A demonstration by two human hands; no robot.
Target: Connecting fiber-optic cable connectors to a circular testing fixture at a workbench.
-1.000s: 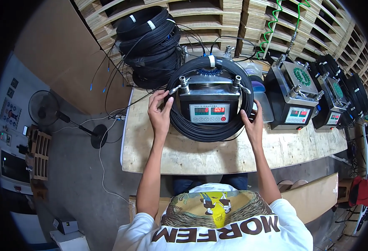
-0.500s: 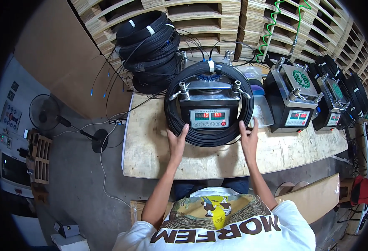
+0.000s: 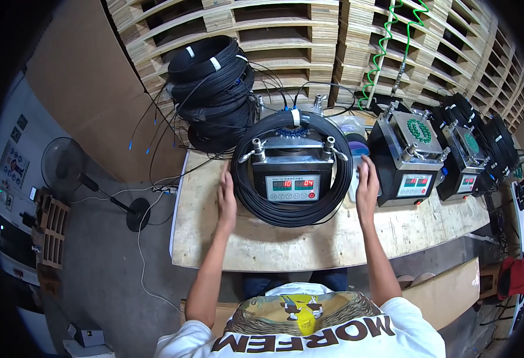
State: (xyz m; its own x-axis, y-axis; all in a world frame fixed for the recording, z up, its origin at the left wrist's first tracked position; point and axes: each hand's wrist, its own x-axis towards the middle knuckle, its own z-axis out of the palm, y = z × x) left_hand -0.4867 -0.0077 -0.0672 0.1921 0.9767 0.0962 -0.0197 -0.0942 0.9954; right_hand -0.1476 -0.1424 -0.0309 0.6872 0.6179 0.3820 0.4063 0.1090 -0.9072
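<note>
Both hands spread apart since half second ago, now flanking coil. Left hand (image 3: 226, 200) open, palm flat against coil (image 3: 291, 212) left side. Right hand (image 3: 367, 188) open, fingers spread, touching coil right edge; I see nothing gripped. Coil rings grey machine (image 3: 291, 173) with red display, mid surface (image 3: 333, 241). More coils (image 3: 211, 89) stacked behind left.

Both forearms reach forward, left hand (image 3: 226, 200) and right hand (image 3: 367, 188) open, fingers extended, palms facing inward.
</note>
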